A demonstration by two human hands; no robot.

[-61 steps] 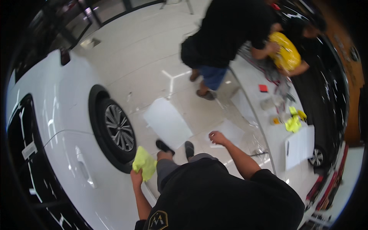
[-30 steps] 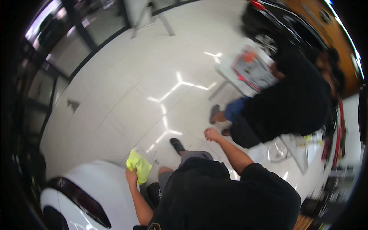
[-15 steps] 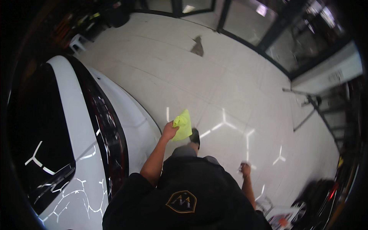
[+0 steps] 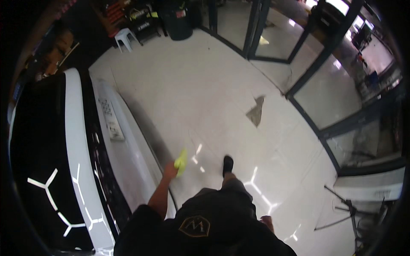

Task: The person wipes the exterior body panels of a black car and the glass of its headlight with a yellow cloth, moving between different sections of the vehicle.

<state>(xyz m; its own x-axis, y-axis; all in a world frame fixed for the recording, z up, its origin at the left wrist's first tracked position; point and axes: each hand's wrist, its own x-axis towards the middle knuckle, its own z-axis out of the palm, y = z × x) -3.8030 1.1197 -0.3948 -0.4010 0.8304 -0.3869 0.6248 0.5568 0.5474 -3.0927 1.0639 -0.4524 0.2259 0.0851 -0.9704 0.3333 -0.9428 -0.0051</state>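
Note:
My left hand (image 4: 170, 170) is closed around a crumpled yellow-green cloth (image 4: 181, 164), its loose end sticking up past the fingers. The hand hangs beside the rear of a white car (image 4: 139, 168), apart from the bodywork. A number plate (image 4: 112, 121) sits on the car's back panel. Low at my right side, my right hand (image 4: 267, 222) is mostly hidden by my dark shirt and blurred. Whether its fingers hold anything does not show.
The pale tiled floor (image 4: 192, 85) has a broken patch (image 4: 256, 112). Dark-framed glass doors (image 4: 305, 89) run along the right, with a black metal stand (image 4: 352, 210) nearby. A white stool (image 4: 125, 39) and dark bin (image 4: 177, 23) stand far off.
I have stepped forward along the car's rear, and the view has turned left. The number plate, stool and bin now show clearly. The cloth stays in my left hand.

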